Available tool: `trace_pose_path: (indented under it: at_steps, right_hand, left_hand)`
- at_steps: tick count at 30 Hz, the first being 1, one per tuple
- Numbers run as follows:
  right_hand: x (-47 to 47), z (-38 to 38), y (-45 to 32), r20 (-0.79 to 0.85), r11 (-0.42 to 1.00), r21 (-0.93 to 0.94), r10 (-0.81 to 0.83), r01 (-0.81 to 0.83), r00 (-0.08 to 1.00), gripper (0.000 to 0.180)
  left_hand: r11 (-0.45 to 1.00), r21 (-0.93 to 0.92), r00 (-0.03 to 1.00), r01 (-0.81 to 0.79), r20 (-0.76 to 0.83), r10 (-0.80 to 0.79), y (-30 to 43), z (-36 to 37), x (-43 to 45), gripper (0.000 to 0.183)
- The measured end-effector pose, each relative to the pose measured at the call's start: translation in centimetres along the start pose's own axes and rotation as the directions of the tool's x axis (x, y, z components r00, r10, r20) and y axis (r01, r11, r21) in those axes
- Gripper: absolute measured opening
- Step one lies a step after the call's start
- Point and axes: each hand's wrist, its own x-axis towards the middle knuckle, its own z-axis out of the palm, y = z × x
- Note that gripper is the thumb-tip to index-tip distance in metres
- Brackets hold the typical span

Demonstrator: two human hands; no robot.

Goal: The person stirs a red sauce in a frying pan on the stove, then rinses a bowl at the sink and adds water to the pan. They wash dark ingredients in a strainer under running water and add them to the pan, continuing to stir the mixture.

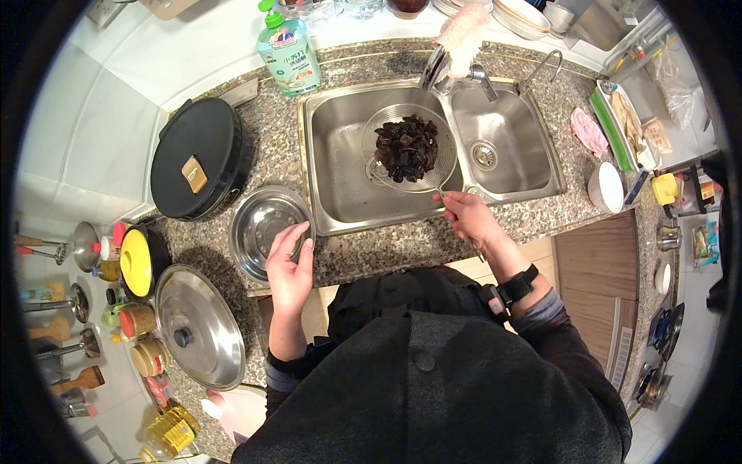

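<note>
My right hand [468, 217] grips the thin handle of a round metal skimmer [371, 136], held over the larger left bowl of a stainless steel double sink [342, 203]. Dark, wrinkled pieces that look like wood ear fungus [407, 148] are heaped in the middle of the skimmer. My left hand [288, 267], holding nothing, has its fingers apart at the right rim of a metal bowl [249, 232] on the granite counter; whether it touches the rim is hard to tell. A chrome faucet [435, 66] with a pale fluffy cloth [464, 35] over it stands behind the sink.
Left of the sink are a black round electric pan [197, 156], a green soap pump bottle [290, 58], a large metal lid [200, 327] and a yellow-lidded pot [136, 261]. To the right lie a pink cloth [589, 132] and a white bowl [606, 187] by the counter edge.
</note>
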Motion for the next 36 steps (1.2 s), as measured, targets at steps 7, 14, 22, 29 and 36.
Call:
trace_pose_path:
  at_steps: [7, 14, 22, 29, 36]
  right_hand:
    - [-1.2, 0.1, -1.0, 0.067, 0.999, 0.016, -0.033, 0.033, 0.997, 0.026]
    - [0.2, 1.3, -0.1, 0.109, 1.000, -0.016, 0.002, 0.000, 0.994, 0.026]
    - [-0.4, 0.7, -1.3, 0.129, 0.995, 0.046, -0.095, 0.090, 0.987, 0.026]
    - [0.3, 2.3, -0.8, 0.122, 0.998, -0.061, 0.044, -0.036, 0.992, 0.027]
    - [-0.8, 1.1, -2.6, 0.177, 0.994, -0.012, -0.105, 0.109, 0.979, 0.027]
  left_hand:
    - [1.000, -0.005, 1.000, -0.009, -0.017, 0.009, 0.2, -0.3, -0.1, 0.026]
    - [1.000, 0.017, 1.000, -0.005, 0.009, 0.005, -0.1, 0.0, 0.0, 0.026]
    - [0.999, 0.035, 1.000, 0.014, -0.002, -0.014, -0.3, -0.3, -0.2, 0.026]
    - [0.999, 0.035, 1.000, 0.014, 0.003, -0.014, -0.3, -0.1, 0.0, 0.026]
    - [0.999, 0.028, 1.000, 0.017, 0.010, -0.017, -0.2, -0.2, 0.0, 0.025]
